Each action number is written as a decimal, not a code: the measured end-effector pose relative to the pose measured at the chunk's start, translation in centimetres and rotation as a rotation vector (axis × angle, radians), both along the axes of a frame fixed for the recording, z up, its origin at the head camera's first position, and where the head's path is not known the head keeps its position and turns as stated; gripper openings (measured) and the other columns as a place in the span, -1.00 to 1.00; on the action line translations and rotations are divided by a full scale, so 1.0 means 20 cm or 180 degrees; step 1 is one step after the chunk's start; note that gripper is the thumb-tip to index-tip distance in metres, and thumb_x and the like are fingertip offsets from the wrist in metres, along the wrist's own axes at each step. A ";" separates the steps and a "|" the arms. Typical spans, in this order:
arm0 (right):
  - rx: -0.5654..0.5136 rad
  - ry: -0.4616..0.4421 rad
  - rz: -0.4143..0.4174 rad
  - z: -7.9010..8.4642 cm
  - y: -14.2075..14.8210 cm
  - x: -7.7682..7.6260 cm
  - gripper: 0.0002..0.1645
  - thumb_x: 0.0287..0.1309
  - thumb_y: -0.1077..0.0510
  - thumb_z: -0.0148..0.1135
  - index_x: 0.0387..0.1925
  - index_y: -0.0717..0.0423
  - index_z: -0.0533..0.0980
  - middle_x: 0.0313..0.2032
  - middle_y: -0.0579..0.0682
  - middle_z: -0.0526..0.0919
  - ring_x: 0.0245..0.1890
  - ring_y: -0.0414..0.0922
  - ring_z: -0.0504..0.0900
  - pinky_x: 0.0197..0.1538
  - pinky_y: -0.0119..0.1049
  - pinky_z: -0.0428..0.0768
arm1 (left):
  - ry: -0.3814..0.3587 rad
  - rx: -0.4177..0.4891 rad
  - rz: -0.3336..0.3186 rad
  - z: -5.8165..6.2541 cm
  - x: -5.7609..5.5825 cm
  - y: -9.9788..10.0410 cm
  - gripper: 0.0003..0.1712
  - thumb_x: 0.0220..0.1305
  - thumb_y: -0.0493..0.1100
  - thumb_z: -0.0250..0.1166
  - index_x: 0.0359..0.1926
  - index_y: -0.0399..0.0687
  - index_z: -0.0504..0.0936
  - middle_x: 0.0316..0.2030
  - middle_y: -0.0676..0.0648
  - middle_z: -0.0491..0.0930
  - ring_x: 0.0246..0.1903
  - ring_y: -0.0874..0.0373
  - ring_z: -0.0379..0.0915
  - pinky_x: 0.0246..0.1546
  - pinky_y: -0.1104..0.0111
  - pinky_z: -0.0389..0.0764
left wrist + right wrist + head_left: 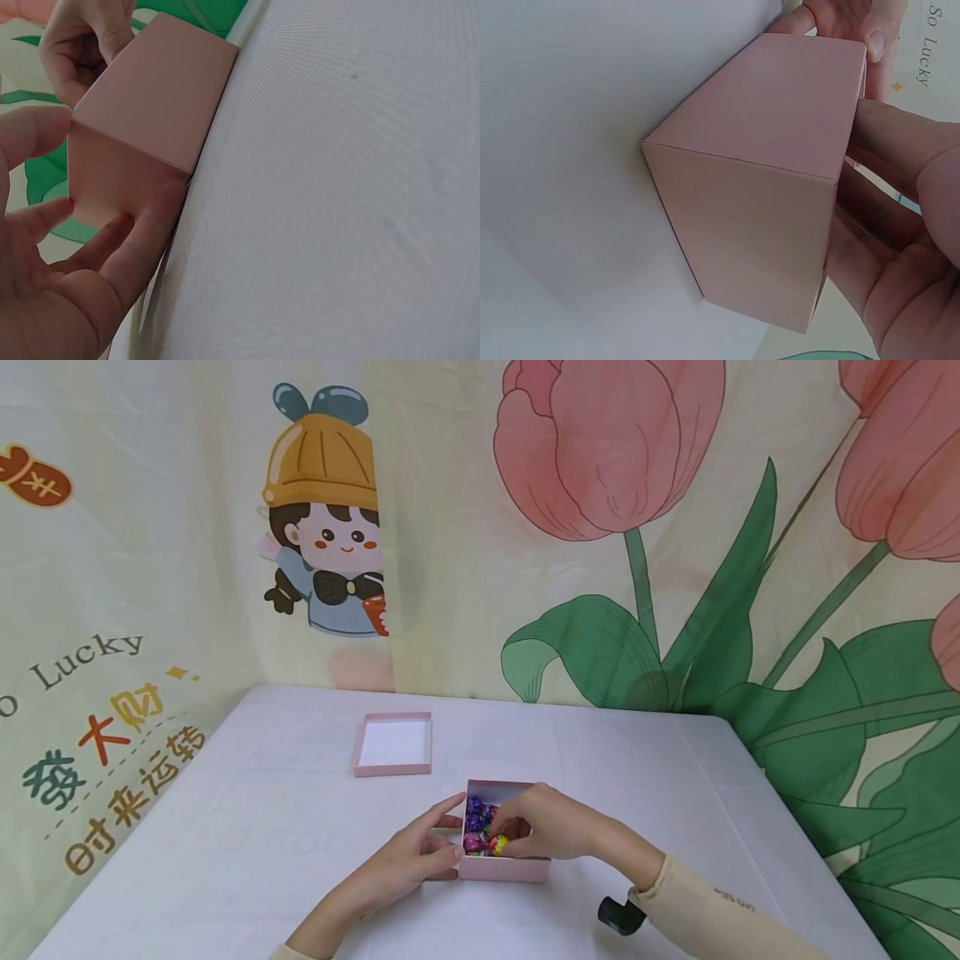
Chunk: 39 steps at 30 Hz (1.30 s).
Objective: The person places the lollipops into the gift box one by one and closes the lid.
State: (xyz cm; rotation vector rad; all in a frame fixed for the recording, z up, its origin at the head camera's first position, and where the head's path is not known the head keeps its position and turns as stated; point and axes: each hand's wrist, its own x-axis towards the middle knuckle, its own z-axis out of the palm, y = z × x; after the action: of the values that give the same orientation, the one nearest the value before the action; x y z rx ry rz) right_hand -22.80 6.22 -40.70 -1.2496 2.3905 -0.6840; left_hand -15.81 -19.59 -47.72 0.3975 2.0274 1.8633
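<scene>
A pink open-topped box [504, 870] sits on the white table with several shiny, foil-wrapped round candies [474, 822] inside, purple and pink ones along its left side. My right hand [551, 822] reaches over the right wall into the box. Its thumb and forefinger pinch a yellow-and-red wrapped candy [498, 843] low in the near part; the right wrist view hides these fingertips behind the walls. My left hand [420, 847] steadies the box from the left. Its extended fingers [146, 240] touch the side wall, the thumb at the rim.
Behind the box and to its left lies a shallow pink lid [392, 770], its white inside facing up. A black cylindrical device [621, 916] is at the right wrist. A printed curtain [442, 527] hangs behind the white tablecloth [645, 760].
</scene>
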 end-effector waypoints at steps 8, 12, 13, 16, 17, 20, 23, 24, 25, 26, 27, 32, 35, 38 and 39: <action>0.0085 -0.0064 -0.0009 0.01 0.00 0.00 -0.83 0.28 0.25 0.51 -0.09 0.06 0.77 -0.41 -0.27 0.67 -0.43 -0.36 0.53 -0.28 -0.55 0.65 | 0.0010 -0.0006 -0.0001 0.01 0.00 0.01 -0.07 0.54 -0.15 0.31 0.72 0.13 0.01 0.49 -0.41 0.18 0.13 -0.04 0.56 0.14 0.10 0.76; 0.0140 -0.0105 -0.0006 0.01 0.00 0.00 -0.83 0.30 0.28 0.48 -0.10 0.04 0.77 -0.39 -0.27 0.68 -0.42 -0.37 0.55 -0.26 -0.54 0.65 | 0.0016 -0.0007 0.0007 0.02 -0.01 0.01 -0.07 0.53 -0.15 0.32 0.72 0.14 0.02 0.50 -0.41 0.18 0.13 -0.04 0.57 0.13 0.10 0.76; 0.0160 -0.0118 -0.0001 0.02 0.01 -0.01 -0.83 0.31 0.29 0.47 -0.10 0.04 0.77 -0.38 -0.27 0.69 -0.41 -0.37 0.55 -0.26 -0.54 0.65 | 0.0018 -0.0006 0.0009 0.02 -0.01 0.02 -0.07 0.53 -0.15 0.32 0.72 0.14 0.03 0.49 -0.41 0.18 0.12 -0.04 0.57 0.13 0.10 0.76; 0.0218 -0.0149 0.0015 0.02 0.01 -0.01 -0.83 0.33 0.29 0.45 -0.10 0.03 0.76 -0.36 -0.27 0.69 -0.40 -0.38 0.57 -0.24 -0.54 0.65 | 0.0026 -0.0008 0.0009 0.02 -0.01 0.02 -0.07 0.52 -0.16 0.32 0.72 0.14 0.02 0.49 -0.42 0.17 0.12 -0.04 0.57 0.13 0.10 0.76; 0.0232 -0.0146 0.0020 0.03 0.01 -0.01 -0.84 0.34 0.29 0.44 -0.10 0.02 0.76 -0.35 -0.28 0.69 -0.40 -0.38 0.57 -0.24 -0.54 0.65 | 0.0030 -0.0010 0.0009 0.02 -0.01 0.02 -0.06 0.52 -0.16 0.32 0.72 0.14 0.02 0.49 -0.42 0.18 0.12 -0.04 0.57 0.13 0.10 0.76; 0.0235 -0.0131 0.0027 0.03 0.01 0.00 -0.84 0.34 0.28 0.45 -0.10 0.02 0.76 -0.35 -0.28 0.69 -0.39 -0.38 0.57 -0.23 -0.54 0.65 | 0.0039 -0.0014 0.0003 0.02 -0.01 0.02 -0.06 0.53 -0.15 0.32 0.72 0.13 0.02 0.49 -0.42 0.18 0.12 -0.04 0.56 0.14 0.10 0.76; 0.0210 -0.0120 0.0029 0.03 0.02 -0.01 -0.84 0.33 0.28 0.45 -0.10 0.03 0.76 -0.35 -0.26 0.70 -0.39 -0.38 0.57 -0.22 -0.54 0.66 | 0.0038 -0.0015 -0.0003 0.03 -0.01 0.02 -0.07 0.52 -0.15 0.32 0.72 0.13 0.02 0.49 -0.41 0.18 0.12 -0.04 0.56 0.14 0.09 0.76; 0.0196 -0.0121 0.0030 0.03 0.02 -0.01 -0.84 0.33 0.29 0.45 -0.10 0.03 0.76 -0.35 -0.26 0.70 -0.39 -0.38 0.58 -0.22 -0.54 0.66 | 0.0038 -0.0016 -0.0006 0.03 -0.01 0.03 -0.07 0.52 -0.15 0.32 0.72 0.13 0.02 0.49 -0.41 0.18 0.11 -0.04 0.56 0.14 0.09 0.76; 0.0176 -0.0131 0.0031 0.02 0.03 -0.01 -0.84 0.33 0.29 0.45 -0.10 0.04 0.76 -0.35 -0.25 0.71 -0.39 -0.38 0.58 -0.22 -0.54 0.66 | 0.0038 -0.0018 -0.0008 0.03 -0.01 0.03 -0.07 0.52 -0.15 0.32 0.72 0.13 0.02 0.49 -0.41 0.18 0.11 -0.04 0.57 0.13 0.10 0.76; 0.0154 -0.0142 0.0034 0.02 0.03 -0.01 -0.83 0.33 0.30 0.45 -0.10 0.05 0.76 -0.34 -0.24 0.72 -0.38 -0.37 0.59 -0.22 -0.53 0.67 | 0.0034 -0.0020 -0.0013 0.03 -0.01 0.03 -0.07 0.53 -0.15 0.32 0.72 0.13 0.02 0.49 -0.41 0.18 0.11 -0.03 0.57 0.13 0.10 0.76; 0.0131 -0.0148 0.0037 0.02 0.03 -0.01 -0.83 0.32 0.30 0.45 -0.10 0.06 0.76 -0.34 -0.23 0.72 -0.38 -0.37 0.59 -0.22 -0.53 0.67 | 0.0029 -0.0018 -0.0018 0.03 -0.01 0.03 -0.07 0.53 -0.15 0.32 0.72 0.13 0.02 0.49 -0.41 0.18 0.10 -0.03 0.57 0.13 0.10 0.76; 0.0047 -0.0073 0.0014 0.02 0.04 -0.01 -0.85 0.33 0.26 0.46 -0.09 0.06 0.76 -0.37 -0.27 0.72 -0.38 -0.39 0.62 -0.21 -0.54 0.69 | 0.0023 -0.0074 -0.0016 0.02 -0.02 0.02 -0.07 0.53 -0.14 0.32 0.72 0.15 0.02 0.50 -0.40 0.19 0.08 -0.03 0.58 0.11 0.12 0.77; -0.0001 0.0012 -0.0039 0.03 0.05 -0.01 -0.84 0.33 0.23 0.47 -0.07 0.07 0.76 -0.38 -0.30 0.71 -0.39 -0.39 0.63 -0.22 -0.53 0.69 | 0.0060 -0.0173 -0.0002 0.02 -0.01 0.01 -0.08 0.54 -0.12 0.32 0.72 0.16 0.03 0.49 -0.38 0.22 0.07 -0.04 0.59 0.08 0.17 0.78; -0.0088 0.0084 -0.0092 0.05 0.05 -0.03 -0.82 0.34 0.21 0.47 -0.05 0.09 0.76 -0.38 -0.29 0.71 -0.38 -0.38 0.62 -0.21 -0.52 0.70 | 0.0154 -0.0329 0.0030 0.03 -0.01 -0.02 -0.11 0.55 -0.07 0.31 0.71 0.16 0.06 0.49 -0.36 0.25 0.11 -0.05 0.59 0.07 0.22 0.79; -0.0124 0.0119 -0.0109 0.05 0.05 -0.04 -0.82 0.34 0.21 0.47 -0.04 0.09 0.76 -0.36 -0.28 0.72 -0.36 -0.37 0.63 -0.19 -0.51 0.70 | 0.0179 -0.0384 0.0067 0.04 -0.01 -0.03 -0.12 0.54 -0.06 0.32 0.70 0.17 0.08 0.49 -0.34 0.26 0.13 -0.06 0.59 0.06 0.23 0.79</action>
State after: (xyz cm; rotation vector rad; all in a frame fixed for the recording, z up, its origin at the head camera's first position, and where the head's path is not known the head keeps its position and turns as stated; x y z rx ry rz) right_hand -23.55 7.22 -39.63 -1.2503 2.4449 -0.7269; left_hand -16.00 -20.20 -46.93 0.4012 2.1760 1.7492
